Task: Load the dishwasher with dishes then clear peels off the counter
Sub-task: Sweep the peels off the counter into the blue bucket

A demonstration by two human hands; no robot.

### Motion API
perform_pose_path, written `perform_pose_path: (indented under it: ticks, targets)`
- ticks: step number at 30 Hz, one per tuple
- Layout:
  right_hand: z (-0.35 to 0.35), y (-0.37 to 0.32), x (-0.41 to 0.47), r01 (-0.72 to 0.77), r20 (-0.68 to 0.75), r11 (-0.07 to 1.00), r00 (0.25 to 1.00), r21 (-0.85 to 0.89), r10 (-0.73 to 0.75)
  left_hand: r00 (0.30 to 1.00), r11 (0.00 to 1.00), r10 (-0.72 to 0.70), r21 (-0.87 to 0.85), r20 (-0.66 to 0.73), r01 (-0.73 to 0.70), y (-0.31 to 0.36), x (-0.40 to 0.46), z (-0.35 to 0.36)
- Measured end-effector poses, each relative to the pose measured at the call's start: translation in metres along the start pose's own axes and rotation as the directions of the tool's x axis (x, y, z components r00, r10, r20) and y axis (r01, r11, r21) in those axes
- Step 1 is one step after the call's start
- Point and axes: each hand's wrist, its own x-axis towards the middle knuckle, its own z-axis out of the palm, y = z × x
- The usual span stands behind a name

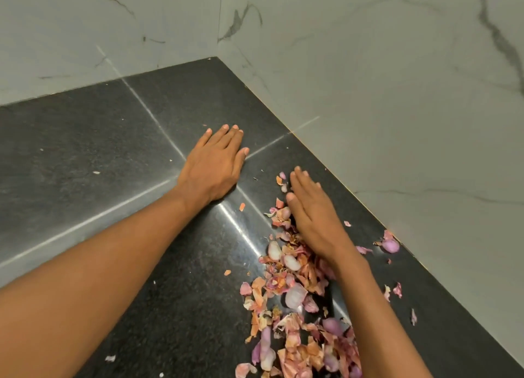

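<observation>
Pink and orange onion peels [286, 287] lay in a loose long heap on the dark counter [99, 139], with some small pieces scattered near the wall.

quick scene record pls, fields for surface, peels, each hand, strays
surface: dark stone counter in a corner of marble walls
peels: pile of onion peels, pink and orange, by the right wall
left hand: flat on bare counter, fingers straight, holds nothing
right hand: straight fingers, lying against the pile's far end
strays: onion piece near the wall edge; small bits scattered left
</observation>
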Motion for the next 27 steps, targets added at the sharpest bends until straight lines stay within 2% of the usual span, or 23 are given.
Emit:
perform_pose_path:
  ticks: [3, 6, 8, 10, 11, 13, 15, 18, 20, 22, 24, 26, 27]
  targets:
    - [-0.007, -0.009, -0.042, 0.030, 0.005, 0.967, 0.999, 0.253, -0.032, 0.998, 0.998, 0.004, 0.061, 0.057, -0.007, 0.002, -0.001, 0.001]
    - [-0.024, -0.007, -0.060, -0.040, -0.109, 0.858, 0.988, 0.511, 0.111, 0.992, 0.995, 0.045, 0.081, 0.122, -0.055, 0.013, -0.005, 0.003]
    - [-0.033, -0.001, -0.052, -0.035, -0.217, 0.822, 0.957, 0.569, 0.191, 0.980, 0.986, 0.126, 0.086, 0.154, -0.140, 0.030, -0.012, 0.007]
    - [-0.037, 0.008, -0.033, -0.037, -0.239, 0.859, 0.954, 0.511, 0.183, 0.967, 0.976, 0.192, 0.071, 0.168, -0.206, 0.052, -0.020, 0.014]
    - [-0.034, 0.012, -0.022, -0.066, -0.187, 0.891, 0.968, 0.449, 0.166, 0.960, 0.973, 0.213, 0.052, 0.182, -0.226, 0.062, -0.024, 0.016]
    - [-0.021, 0.019, -0.004, -0.092, -0.070, 0.966, 0.991, 0.242, 0.112, 0.944, 0.965, 0.257, 0.002, 0.208, -0.263, 0.080, -0.034, 0.019]
    - [-0.007, 0.025, 0.002, -0.035, -0.012, 0.998, 0.999, 0.044, 0.035, 0.931, 0.954, 0.299, -0.047, 0.209, -0.296, 0.093, -0.045, 0.020]
    - [-0.001, 0.028, -0.015, 0.004, 0.010, 0.996, 1.000, 0.093, -0.005, 0.927, 0.941, 0.323, -0.167, 0.191, -0.293, 0.102, -0.064, 0.013]
    - [-0.002, 0.024, -0.041, 0.040, 0.024, 0.993, 0.999, 0.114, -0.043, 0.926, 0.909, 0.329, -0.327, 0.187, -0.257, 0.110, -0.079, 0.005]
    - [-0.004, 0.018, -0.071, 0.042, 0.058, 0.983, 0.997, 0.179, -0.054, 0.925, 0.796, 0.325, -0.585, 0.196, -0.156, 0.122, -0.098, -0.009]
    - [-0.011, 0.013, -0.101, -0.016, 0.110, 0.952, 0.994, 0.305, -0.018, 0.919, 0.581, 0.303, -0.814, 0.254, 0.034, 0.129, -0.117, -0.024]
    - [-0.022, 0.007, -0.127, -0.049, 0.049, 0.915, 0.998, 0.399, 0.032, 0.920, 0.366, 0.241, -0.907, 0.308, 0.208, 0.128, -0.131, -0.034]
    - [-0.027, 0.005, -0.137, -0.054, -0.025, 0.894, 0.997, 0.444, 0.073, 0.933, 0.311, 0.187, -0.919, 0.308, 0.242, 0.126, -0.134, -0.037]
